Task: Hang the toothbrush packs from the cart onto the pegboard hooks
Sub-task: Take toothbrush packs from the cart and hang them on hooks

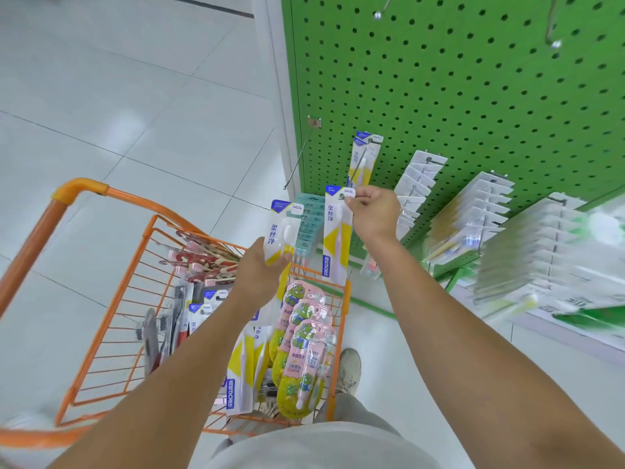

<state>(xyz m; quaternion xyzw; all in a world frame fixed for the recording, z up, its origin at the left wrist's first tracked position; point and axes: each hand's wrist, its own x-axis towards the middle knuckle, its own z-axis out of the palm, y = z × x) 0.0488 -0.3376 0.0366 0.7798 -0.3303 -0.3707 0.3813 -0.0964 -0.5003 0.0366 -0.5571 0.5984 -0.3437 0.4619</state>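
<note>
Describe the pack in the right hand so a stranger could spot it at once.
Start at the green pegboard, then drop to its lower left edge above the orange cart. The right hand pinches a white-and-yellow pack by its top corner. Unlike the left hand's matching pack, it hangs straight down.

Seen from above, a right hand [372, 211] pinches the top of a white-and-yellow toothbrush pack [334, 238] at the tip of a hook [358, 164] on a green pegboard [473, 96]. The left hand [263, 265] grips a second matching pack [282, 228] above an orange wire cart [111, 299] holding pink children's toothbrush packs [304, 346].
</note>
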